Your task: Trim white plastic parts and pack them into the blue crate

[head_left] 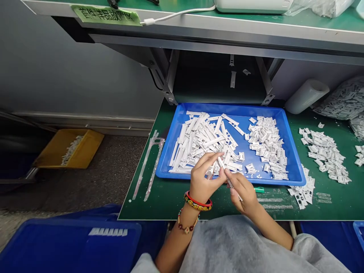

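Above the front edge of a blue tray (227, 182), my left hand (203, 180) pinches a white plastic strip (221, 163), its fingers closed round the upper part. Close on its right, my right hand (243, 193) grips the lower part of what looks like the same strip. Long white strips (196, 132) lie in a heap in the tray's left half, behind my left hand. Small white pieces (267, 142) are piled in its right half. The fingers partly hide the held strip.
Small white pieces (327, 155) lie right of the tray on the green table (216, 208). Behind it is a dark conveyor belt (204, 79) under a shelf edge (199, 28). A yellow bin (88, 151) and blue container (57, 250) stand at the left.
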A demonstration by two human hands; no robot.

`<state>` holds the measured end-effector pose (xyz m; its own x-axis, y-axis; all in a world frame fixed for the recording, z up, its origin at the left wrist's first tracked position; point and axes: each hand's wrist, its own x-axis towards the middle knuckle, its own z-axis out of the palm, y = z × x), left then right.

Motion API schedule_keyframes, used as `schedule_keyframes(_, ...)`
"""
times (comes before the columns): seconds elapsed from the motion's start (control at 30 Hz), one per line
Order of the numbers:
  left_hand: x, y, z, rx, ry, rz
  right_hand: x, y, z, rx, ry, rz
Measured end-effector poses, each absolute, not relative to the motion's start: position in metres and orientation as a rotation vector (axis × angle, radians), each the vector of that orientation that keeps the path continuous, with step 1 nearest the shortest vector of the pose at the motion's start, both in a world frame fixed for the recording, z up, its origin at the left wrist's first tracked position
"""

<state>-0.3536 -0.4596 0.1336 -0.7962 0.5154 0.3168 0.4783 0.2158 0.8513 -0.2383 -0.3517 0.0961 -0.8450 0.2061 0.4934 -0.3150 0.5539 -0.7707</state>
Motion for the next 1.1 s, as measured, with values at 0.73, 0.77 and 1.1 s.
schedule_keyframes(0.73, -0.367, -0.453, 0.105, 0.722, 2.171, 1.716, -0.138, -0.238, 0.058, -1.278, -1.490, 0.630)
schedule_keyframes(0.77, -0.366, -0.452, 0.103, 0.600, 2.108, 1.752, -0.124, -0.217, 0.050, -1.349, -1.497, 0.534)
schedule_keyframes(1.1, -0.349, -0.444, 0.108, 0.035, 1.448, 2.021, -0.084, -0.177, -0.004, -1.541, -1.950, 0.241)
